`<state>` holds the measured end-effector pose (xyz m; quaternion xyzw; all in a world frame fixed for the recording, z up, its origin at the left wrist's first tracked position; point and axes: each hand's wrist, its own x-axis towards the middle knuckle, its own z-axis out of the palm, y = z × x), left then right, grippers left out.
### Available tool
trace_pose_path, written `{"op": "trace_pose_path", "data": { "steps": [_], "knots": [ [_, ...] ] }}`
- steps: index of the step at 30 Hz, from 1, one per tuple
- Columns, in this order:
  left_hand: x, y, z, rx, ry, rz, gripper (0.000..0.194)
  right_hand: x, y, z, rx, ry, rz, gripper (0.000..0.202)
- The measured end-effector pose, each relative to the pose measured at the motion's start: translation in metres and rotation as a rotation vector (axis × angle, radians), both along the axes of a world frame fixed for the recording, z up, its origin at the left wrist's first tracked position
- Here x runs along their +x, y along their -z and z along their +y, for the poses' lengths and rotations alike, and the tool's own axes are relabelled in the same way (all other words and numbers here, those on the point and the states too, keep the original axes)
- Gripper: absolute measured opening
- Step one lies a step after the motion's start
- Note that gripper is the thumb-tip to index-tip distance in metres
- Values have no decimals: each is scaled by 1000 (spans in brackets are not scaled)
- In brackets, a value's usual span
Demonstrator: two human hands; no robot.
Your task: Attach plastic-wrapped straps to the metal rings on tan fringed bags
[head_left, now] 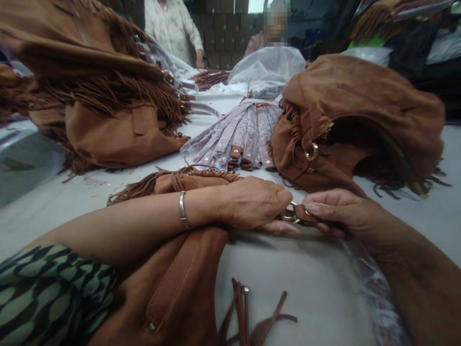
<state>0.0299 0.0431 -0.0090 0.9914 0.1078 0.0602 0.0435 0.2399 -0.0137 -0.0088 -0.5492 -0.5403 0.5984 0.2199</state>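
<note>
Brown bags [111, 125] lie heaped at the far left, fringe spilling towards the table [306, 278]; a knock could bring the upper ones sliding down. Nearer, loose fringe [135, 187] lies just beyond the left forearm, and I judge it might catch on the metal bracelet [182, 206] if that arm drew back.

Under the forearm is the front bag [201, 298]. Leaning weight might crease it. Its stitched strip [176, 278] has a long axis running from lower left to upper right; the bag's own axis I cannot tell, since the frame cuts it off.

Next comes the left hand [255, 202], fingers curled narrow on the gold ring [290, 217] and partly hiding it. Smooth metal could slip should that hold ease.

Between the 2 hands, above the table, sits the brown tab [301, 214], touching the ring. Its long axis runs crosswise, ring end pointing left. The right hand [342, 211] pinches it, thumb on top; too hard a pull could strain it. Whether the wrapped strap [378, 293] below that wrist joins the tab is hidden.
</note>
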Motion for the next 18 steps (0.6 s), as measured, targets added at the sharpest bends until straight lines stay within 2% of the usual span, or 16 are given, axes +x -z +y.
{"op": "trace_pose_path", "data": {
  "steps": [2, 8, 10, 14, 16, 18],
  "knots": [
    [0, -2, 1, -10, -37, 1, 46, 0, 0, 0, -10, 23, 30, 40],
    [-2, -6, 2, -101, 19, 56, 28, -4, 0, -1, -108, 52, 111, 40],
    [0, -3, 3, -87, 14, 24, 33, -6, 0, -1, -113, 75, 149, 39],
    [3, 1, 3, -66, -93, -31, 42, -8, -1, -1, -62, 119, 160, 40],
    [3, 1, 3, -63, -69, -13, 34, -8, 0, -1, -57, 130, 134, 40],
    [2, 0, 3, -70, 9, 17, 28, -7, 2, 0, -69, 115, 99, 41]
  ]
}}
